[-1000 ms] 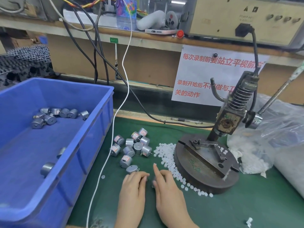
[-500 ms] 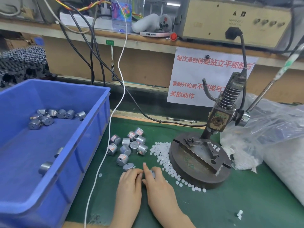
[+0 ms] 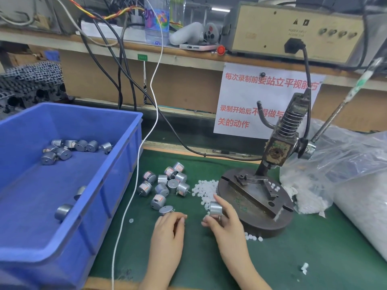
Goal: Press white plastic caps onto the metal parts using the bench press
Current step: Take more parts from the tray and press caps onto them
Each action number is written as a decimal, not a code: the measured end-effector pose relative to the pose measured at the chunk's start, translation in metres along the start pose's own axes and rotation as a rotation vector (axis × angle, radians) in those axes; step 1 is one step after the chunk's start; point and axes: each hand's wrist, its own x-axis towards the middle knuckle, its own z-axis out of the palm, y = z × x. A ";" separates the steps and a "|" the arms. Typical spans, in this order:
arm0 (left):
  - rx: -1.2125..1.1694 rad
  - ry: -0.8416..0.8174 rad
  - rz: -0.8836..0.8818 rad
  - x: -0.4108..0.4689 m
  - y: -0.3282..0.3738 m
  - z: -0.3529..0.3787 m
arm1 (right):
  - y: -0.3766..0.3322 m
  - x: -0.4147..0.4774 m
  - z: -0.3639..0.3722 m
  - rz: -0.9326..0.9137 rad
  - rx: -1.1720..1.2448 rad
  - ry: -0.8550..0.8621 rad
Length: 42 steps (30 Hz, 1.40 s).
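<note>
I am resting my left hand [image 3: 167,229] palm-down, its fingers curling loosely under. I am gripping a metal part [image 3: 215,208] in my right hand [image 3: 225,223], thumb beneath, index finger stretching along its far side.

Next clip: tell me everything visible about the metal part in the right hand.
The metal part is a short silver cylinder, smooth and slightly shiny, curved side toward the camera; no label shows. The right hand pinches it between thumb and fingers, over the green mat, just in front of the white caps pile and left of the bench press base. Whether a cap is fitted cannot be told.
</note>
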 end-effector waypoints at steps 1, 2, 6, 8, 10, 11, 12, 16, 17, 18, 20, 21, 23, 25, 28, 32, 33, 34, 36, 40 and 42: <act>-0.001 -0.001 -0.001 0.000 0.000 0.000 | -0.002 0.000 -0.003 -0.012 0.018 0.027; -0.005 -0.002 -0.005 0.000 0.000 0.000 | -0.006 0.001 -0.008 -0.032 0.037 0.065; -0.020 -0.001 -0.021 -0.001 -0.001 -0.001 | -0.021 0.011 -0.033 -0.048 0.053 0.177; -0.022 -0.003 -0.021 -0.001 -0.002 0.000 | -0.025 0.018 -0.050 -0.032 -0.027 0.224; -0.027 -0.002 -0.022 -0.001 -0.002 0.000 | -0.027 0.023 -0.065 -0.021 -0.142 0.279; -0.028 -0.003 -0.023 -0.001 -0.002 0.000 | -0.028 0.025 -0.071 -0.026 -0.183 0.306; -0.030 -0.004 -0.023 -0.001 -0.002 0.000 | -0.028 0.027 -0.077 -0.035 -0.216 0.329; -0.040 -0.009 -0.023 -0.001 -0.003 0.001 | -0.028 0.037 -0.093 -0.091 -0.386 0.338; -0.040 -0.010 -0.024 -0.001 -0.003 0.001 | -0.028 0.040 -0.096 -0.097 -0.425 0.324; -0.040 -0.013 -0.026 -0.001 -0.003 0.001 | -0.027 0.043 -0.097 -0.100 -0.462 0.316; -0.047 -0.017 -0.033 -0.002 -0.004 0.002 | -0.026 0.049 -0.098 -0.132 -0.542 0.330; -0.053 -0.019 -0.039 -0.002 -0.005 0.002 | -0.026 0.052 -0.098 -0.158 -0.593 0.339; -0.059 -0.020 -0.046 -0.002 -0.005 0.002 | -0.026 0.058 -0.098 -0.191 -0.688 0.327; -0.061 -0.022 -0.050 -0.002 -0.005 0.002 | -0.027 0.063 -0.098 -0.185 -0.720 0.312; -0.063 -0.032 -0.057 -0.002 -0.004 0.002 | -0.026 0.070 -0.102 -0.248 -0.787 0.354; -0.059 -0.032 -0.061 -0.001 -0.003 0.001 | -0.022 0.078 -0.103 -0.279 -0.899 0.350; -0.059 -0.034 -0.063 -0.002 -0.003 0.001 | -0.020 0.079 -0.102 -0.277 -0.900 0.358; -0.060 -0.037 -0.066 -0.002 -0.003 0.001 | -0.018 0.079 -0.101 -0.269 -0.889 0.366; -0.068 -0.032 -0.066 -0.002 -0.003 0.001 | -0.015 0.080 -0.100 -0.250 -0.867 0.368; -0.073 -0.023 -0.054 -0.002 -0.001 0.000 | -0.011 0.083 -0.102 -0.227 -0.868 0.403; -0.068 -0.020 -0.050 -0.001 -0.002 0.000 | -0.011 0.084 -0.101 -0.202 -0.891 0.422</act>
